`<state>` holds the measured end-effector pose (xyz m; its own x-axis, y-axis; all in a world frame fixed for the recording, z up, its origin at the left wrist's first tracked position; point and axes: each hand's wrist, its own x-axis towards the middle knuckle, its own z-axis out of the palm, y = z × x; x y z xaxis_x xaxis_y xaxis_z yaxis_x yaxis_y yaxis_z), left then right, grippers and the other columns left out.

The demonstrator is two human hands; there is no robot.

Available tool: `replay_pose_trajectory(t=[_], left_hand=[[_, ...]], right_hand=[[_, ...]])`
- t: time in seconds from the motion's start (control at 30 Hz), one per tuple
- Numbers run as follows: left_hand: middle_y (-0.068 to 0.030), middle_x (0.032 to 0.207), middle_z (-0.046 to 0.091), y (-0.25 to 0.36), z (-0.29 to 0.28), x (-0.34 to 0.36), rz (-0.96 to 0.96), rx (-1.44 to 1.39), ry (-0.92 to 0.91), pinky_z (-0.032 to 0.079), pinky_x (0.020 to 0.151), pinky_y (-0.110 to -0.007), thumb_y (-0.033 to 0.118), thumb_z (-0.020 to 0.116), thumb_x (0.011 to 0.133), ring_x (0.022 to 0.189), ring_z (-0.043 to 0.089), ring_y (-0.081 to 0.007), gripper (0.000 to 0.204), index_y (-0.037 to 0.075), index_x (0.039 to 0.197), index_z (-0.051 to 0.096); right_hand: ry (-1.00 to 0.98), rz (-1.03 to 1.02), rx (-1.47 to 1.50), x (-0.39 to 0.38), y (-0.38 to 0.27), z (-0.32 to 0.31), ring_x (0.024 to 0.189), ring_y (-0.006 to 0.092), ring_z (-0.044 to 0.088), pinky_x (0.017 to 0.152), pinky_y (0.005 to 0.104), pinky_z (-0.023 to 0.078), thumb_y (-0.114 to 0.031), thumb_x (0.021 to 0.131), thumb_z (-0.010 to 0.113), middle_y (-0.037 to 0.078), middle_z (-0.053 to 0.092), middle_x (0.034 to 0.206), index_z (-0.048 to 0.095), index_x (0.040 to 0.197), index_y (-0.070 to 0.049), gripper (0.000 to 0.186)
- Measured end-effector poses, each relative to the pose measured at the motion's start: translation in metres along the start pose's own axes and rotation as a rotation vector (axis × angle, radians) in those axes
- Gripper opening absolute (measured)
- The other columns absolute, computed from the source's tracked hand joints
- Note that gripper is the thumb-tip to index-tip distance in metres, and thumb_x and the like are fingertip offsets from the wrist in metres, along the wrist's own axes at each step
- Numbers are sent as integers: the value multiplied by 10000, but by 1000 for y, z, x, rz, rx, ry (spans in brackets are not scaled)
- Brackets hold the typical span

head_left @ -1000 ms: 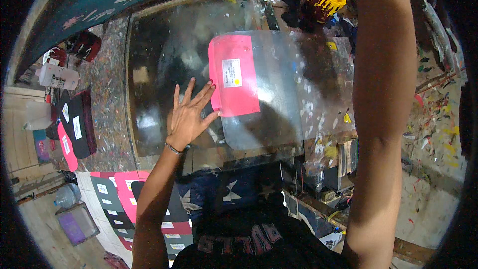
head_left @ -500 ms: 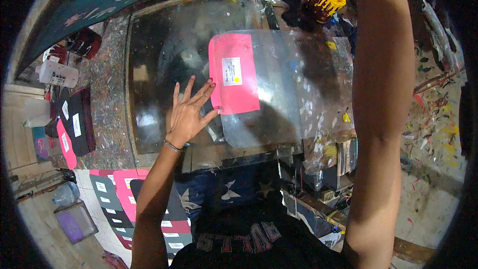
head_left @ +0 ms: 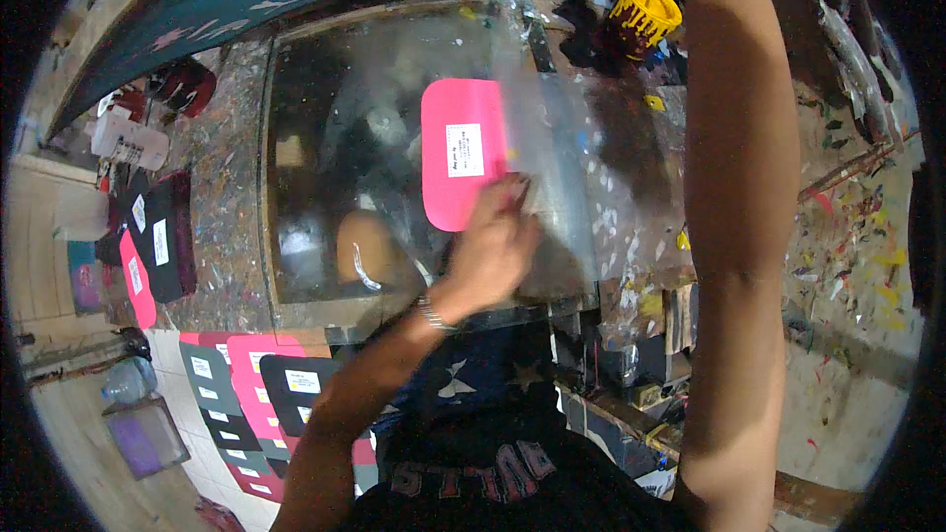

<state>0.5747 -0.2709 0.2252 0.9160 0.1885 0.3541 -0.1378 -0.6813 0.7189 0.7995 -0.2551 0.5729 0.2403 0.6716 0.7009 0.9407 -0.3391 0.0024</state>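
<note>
A flat pink piece (head_left: 459, 202) with rounded corners and a white printed label (head_left: 464, 151) lies on the dark glassy plate (head_left: 325, 138). My left hand (head_left: 493, 251) is over its lower right corner, somewhat blurred by motion. Its fingers are closed at the edge of a clear plastic sheet (head_left: 562, 197), which is lifted and smeared, drawn back off most of the pink piece. My right forearm (head_left: 739, 167) reaches up past the top edge, so that hand is out of the picture. Above the plate hangs a tilted framed printing screen (head_left: 236, 25).
A yellow-rimmed paint tub (head_left: 645, 15) stands at the far right. To the left are a white bottle (head_left: 128, 141), a dark red tub (head_left: 185, 87) and labelled black pieces (head_left: 175, 246). Several labelled pink, grey and black pieces (head_left: 241, 384) are spread at lower left.
My left hand has moved right and closed from spread fingers, carrying the sheet's left edge rightward. The pink piece and its label now show uncovered. The view has shifted slightly.
</note>
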Motion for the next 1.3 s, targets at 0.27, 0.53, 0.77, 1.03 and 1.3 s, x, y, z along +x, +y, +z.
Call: replay_pose_trajectory(t=[0.27, 0.53, 0.77, 1.03, 1.3], left_hand=[[-276, 1683, 217, 87, -146, 45, 56, 512, 361, 124, 1239, -652, 486, 821, 810, 1552, 271, -379, 1125, -21, 1620, 226], [-157, 955, 695, 21, -208, -7, -113, 588, -76, 450, 910, -494, 378, 941, 622, 920, 649, -371, 574, 8, 988, 699], [-130, 886, 648, -47, -138, -60, -93, 568, -90, 423, 822, -432, 345, 940, 641, 846, 618, -336, 518, 29, 939, 658], [-107, 876, 604, -67, -138, -56, -113, 473, -127, 451, 794, -429, 405, 943, 626, 831, 600, -328, 561, 52, 880, 588], [-100, 860, 580, -69, -137, -60, -121, 434, -92, 458, 789, -415, 429, 941, 615, 834, 589, -317, 576, 61, 868, 577]], right_hand=[[-112, 122, 205, -49, -53, 11, 441, 177, 487, 498, 393, 483, -457, 966, 583, 85, 550, 502, 650, 607, 11, 594], [50, -11, 60, -264, -95, 70, 752, 323, 589, 705, 468, 481, -476, 785, 801, 117, 594, 844, 658, 947, -63, 466], [-418, 20, 79, -345, -116, 100, 993, 330, 606, 949, 498, 427, -264, 841, 718, 136, 618, 1004, 591, 1226, -21, 473], [-878, 203, 284, -260, -51, 140, 958, 400, 696, 844, 560, 486, -210, 872, 730, 207, 715, 978, 629, 1114, -29, 319], [-659, 87, 202, -311, -82, 120, 998, 368, 679, 933, 495, 469, -85, 914, 642, 179, 708, 976, 645, 1111, -43, 201]])
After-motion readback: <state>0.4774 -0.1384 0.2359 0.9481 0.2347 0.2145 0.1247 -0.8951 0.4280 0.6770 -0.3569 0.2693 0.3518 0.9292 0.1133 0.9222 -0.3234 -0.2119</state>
